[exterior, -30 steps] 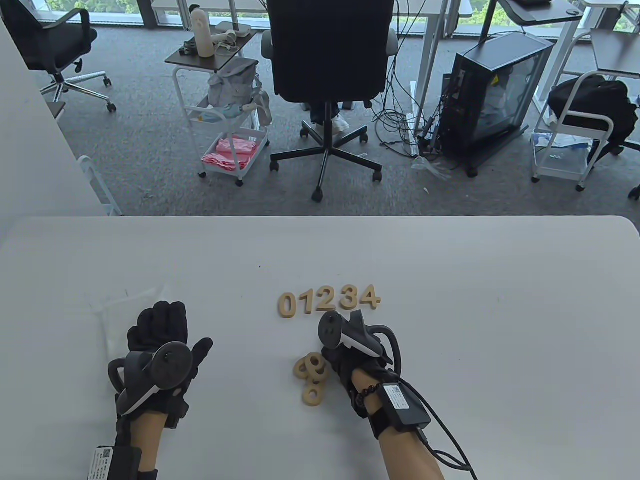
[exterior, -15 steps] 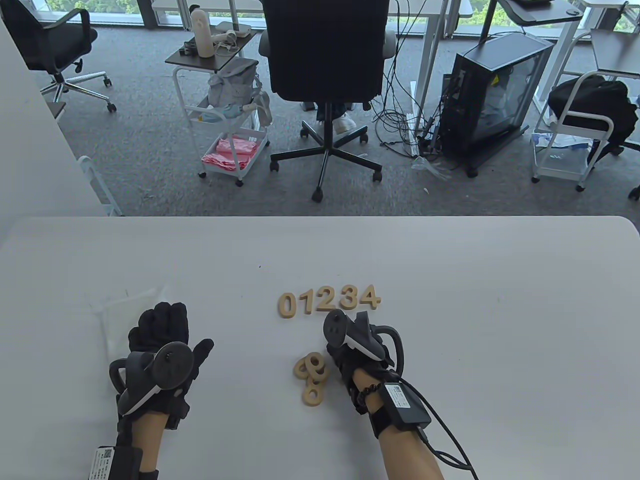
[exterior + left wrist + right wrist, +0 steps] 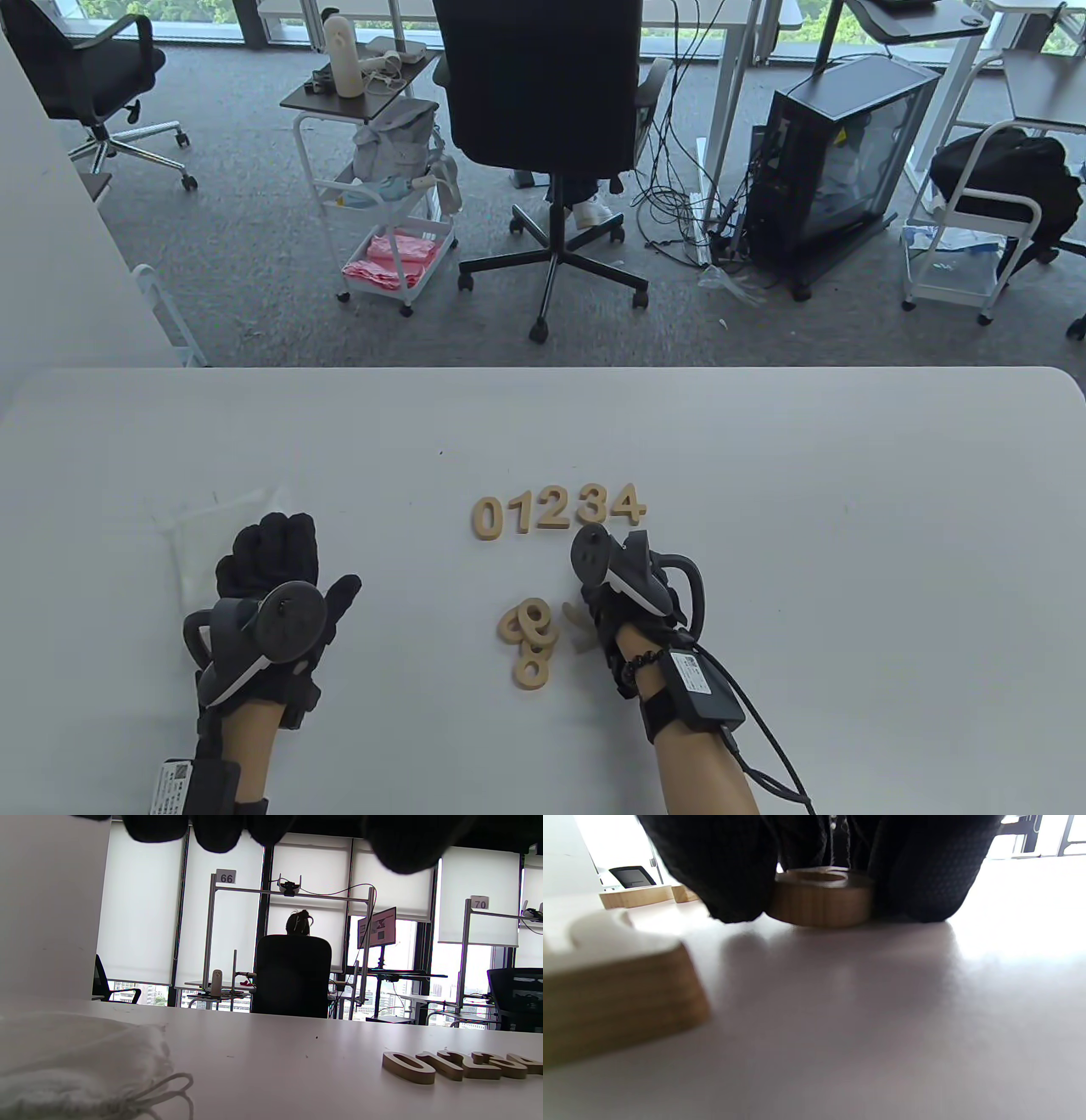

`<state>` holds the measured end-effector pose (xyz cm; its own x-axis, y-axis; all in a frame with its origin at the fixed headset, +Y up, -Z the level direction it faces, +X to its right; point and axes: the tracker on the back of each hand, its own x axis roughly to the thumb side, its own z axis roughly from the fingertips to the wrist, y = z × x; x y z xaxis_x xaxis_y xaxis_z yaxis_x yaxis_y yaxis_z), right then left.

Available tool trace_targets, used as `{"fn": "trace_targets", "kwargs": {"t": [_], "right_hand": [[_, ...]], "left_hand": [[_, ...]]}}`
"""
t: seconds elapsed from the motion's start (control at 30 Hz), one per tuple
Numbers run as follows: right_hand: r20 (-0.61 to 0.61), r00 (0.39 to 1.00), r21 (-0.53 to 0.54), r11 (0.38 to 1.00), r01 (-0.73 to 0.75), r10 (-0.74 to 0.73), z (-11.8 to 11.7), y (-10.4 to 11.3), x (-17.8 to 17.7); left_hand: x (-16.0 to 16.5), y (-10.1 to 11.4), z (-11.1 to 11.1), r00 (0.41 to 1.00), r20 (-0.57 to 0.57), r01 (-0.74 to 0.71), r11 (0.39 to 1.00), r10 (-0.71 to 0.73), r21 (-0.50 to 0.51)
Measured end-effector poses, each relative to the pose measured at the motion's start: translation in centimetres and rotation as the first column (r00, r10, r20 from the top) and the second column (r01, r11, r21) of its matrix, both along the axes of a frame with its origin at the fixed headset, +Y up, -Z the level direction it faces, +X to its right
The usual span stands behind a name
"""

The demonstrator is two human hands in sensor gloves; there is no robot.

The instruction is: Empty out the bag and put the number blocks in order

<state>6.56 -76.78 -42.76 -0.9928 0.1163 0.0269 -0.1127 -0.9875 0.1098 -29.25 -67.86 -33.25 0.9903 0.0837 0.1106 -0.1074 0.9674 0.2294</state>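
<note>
Pale wooden number blocks (image 3: 557,510) on smooth matt white table (image 3: 848,594).

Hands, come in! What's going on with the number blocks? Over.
Left hand flat on bag. Right hand pinching a wooden block on the table. Row 0-4 laid; loose pile waiting. Nothing blocking.

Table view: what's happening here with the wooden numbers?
A person is lining up wooden number blocks. The row 0 to 4 already stands in order. The right hand pinches another block against the table, beside a loose pile. The left hand rests on the emptied bag.
</note>
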Motion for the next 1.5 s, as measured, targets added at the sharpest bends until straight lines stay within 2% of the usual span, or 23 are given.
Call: {"fn": "trace_targets", "kwargs": {"t": [0.07,0.3,0.53,0.73,1.03,1.33,1.5], "right_hand": [[0.002,1.000,0.008,1.000,0.020,-0.020,0.0,0.1,0.4],[0.012,0.972,0.023,0.972,0.233,-0.233,0.1,0.3,3.0],[0.003,0.963,0.084,0.959,0.269,-0.270,0.2,1.8,5.5],[-0.006,0.981,0.161,0.968,0.191,-0.192,-0.8,3.9,7.3],[-0.016,0.999,0.151,0.988,-0.038,0.041,-5.3,5.9,8.6],[-0.038,0.978,0.099,0.975,-0.200,0.205,-8.3,4.4,7.7],[-0.045,0.980,0.054,0.980,-0.191,0.194,-9.3,3.0,7.1]], "left_hand": [[0.0,0.0,0.0,1.000,0.000,0.001,1.000,-0.001,0.002],[-0.1,0.0,0.0,1.000,-0.001,-0.001,1.000,0.001,0.003],[-0.2,0.1,0.0,1.000,-0.003,0.004,1.000,-0.004,0.006],[-0.2,0.2,0.1,1.000,-0.008,0.007,1.000,-0.007,0.012],[-0.4,0.3,0.1,1.000,-0.022,0.014,1.000,-0.014,0.012],[-0.6,0.4,0.1,0.999,-0.038,0.014,1.000,-0.014,0.008],[-0.6,0.4,0.1,0.999,-0.039,0.018,1.000,-0.017,0.003]]}}
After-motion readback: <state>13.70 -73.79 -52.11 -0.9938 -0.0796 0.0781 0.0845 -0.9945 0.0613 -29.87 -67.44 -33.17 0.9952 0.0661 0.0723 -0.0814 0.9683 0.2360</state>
